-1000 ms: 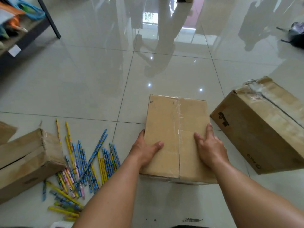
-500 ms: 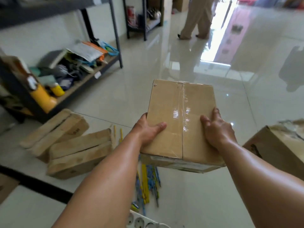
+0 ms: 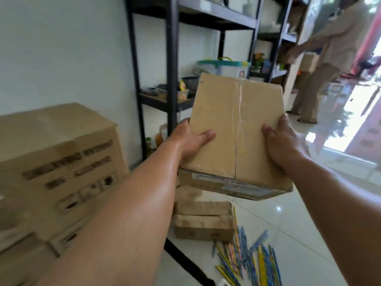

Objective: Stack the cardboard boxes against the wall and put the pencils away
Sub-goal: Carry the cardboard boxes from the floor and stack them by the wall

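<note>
Above scattered pencils [image 3: 249, 259], left hand [image 3: 190, 141] and right hand [image 3: 283, 141] grip taped box [image 3: 233, 124]

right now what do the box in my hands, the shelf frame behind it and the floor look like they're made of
Box: brown cardboard, matte, creased at the edges; a glossy clear tape strip runs down its middle seam.
Shelf frame: probably black-painted metal, judging by its thin straight posts.
Floor: pale glazed tile, likely ceramic, given the mirror-like glare and joint lines.
</note>
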